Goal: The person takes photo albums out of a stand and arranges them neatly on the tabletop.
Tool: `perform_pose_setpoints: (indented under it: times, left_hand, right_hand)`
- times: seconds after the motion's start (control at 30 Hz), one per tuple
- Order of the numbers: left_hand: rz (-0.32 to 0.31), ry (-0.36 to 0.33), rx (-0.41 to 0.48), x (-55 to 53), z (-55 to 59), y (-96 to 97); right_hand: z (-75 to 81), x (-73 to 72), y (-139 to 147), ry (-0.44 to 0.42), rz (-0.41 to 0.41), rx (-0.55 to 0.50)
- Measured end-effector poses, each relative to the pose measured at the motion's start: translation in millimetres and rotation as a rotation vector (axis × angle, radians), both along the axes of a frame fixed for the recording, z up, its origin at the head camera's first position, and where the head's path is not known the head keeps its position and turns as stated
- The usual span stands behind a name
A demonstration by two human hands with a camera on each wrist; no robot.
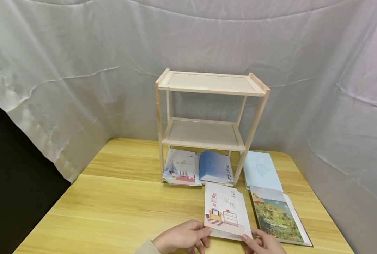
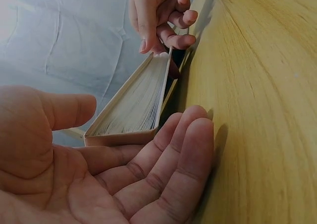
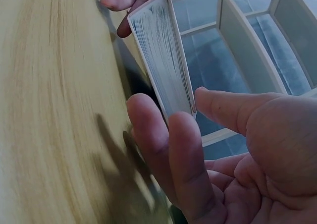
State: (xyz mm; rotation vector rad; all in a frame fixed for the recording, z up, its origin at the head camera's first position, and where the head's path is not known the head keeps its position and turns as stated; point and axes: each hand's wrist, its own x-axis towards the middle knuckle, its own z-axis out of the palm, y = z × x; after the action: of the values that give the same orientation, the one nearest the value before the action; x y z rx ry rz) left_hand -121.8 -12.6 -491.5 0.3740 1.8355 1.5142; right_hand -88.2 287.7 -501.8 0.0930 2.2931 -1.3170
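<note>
A thick white photo album (image 1: 226, 211), its cover printed with a yellow armchair and a drawer chest, is between my two hands just in front of the rack. My left hand (image 1: 186, 235) holds the near left corner, thumb above and fingers beneath. At the near right corner my right hand (image 1: 261, 242) pinches the album with its thumb on top. In the left wrist view the page block (image 2: 136, 100) faces me, tilted, with the spine corner by the left fingers. The right wrist view shows the page edges (image 3: 161, 55) close over the wooden table, fingers under the lower cover.
A pale wooden rack (image 1: 204, 144) stands at the back. On its bottom level lie a white illustrated album (image 1: 182, 167) and a blue Polaroid album (image 1: 216, 167). To the right are a light blue album (image 1: 262, 171) and a landscape-covered photo album (image 1: 277, 215). Grey cloth (image 1: 112, 53) hangs behind.
</note>
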Motion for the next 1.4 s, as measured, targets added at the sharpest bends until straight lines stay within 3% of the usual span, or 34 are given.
perform_pose_setpoints:
  times: [0.23, 0.47, 0.63, 1.03, 1.27, 1.4]
  left_hand:
    - [-0.016, -0.004, 0.005, -0.1, 1.0, -1.7]
    - [-0.049, 0.020, -0.003, -0.9, 1.5, -5.0]
    - [-0.038, 0.012, 0.007, 0.2, 0.8, -4.9]
    - [-0.041, -0.011, 0.062, -1.3, 3.2, -10.2]
    - [-0.025, 0.029, 0.061, -1.8, 3.8, -12.2]
    - [-0.026, 0.037, 0.073, -2.1, 3.4, -13.6]
  right_hand:
    - [-3.2, 1.2, -1.3, -0.051, -0.071, -0.012]
    - [-6.0, 0.0, -1.6, -0.050, -0.080, -0.008]
    - [-5.6, 0.1, -1.7, -0.055, -0.090, -0.016]
    - [-0.6, 2.0, -0.3, -0.077, -0.081, -0.065]
    - [-1.5, 1.3, 5.2, -0.029, -0.027, -0.058]
    - [-1.4, 1.4, 6.3, -0.043, -0.016, -0.085]
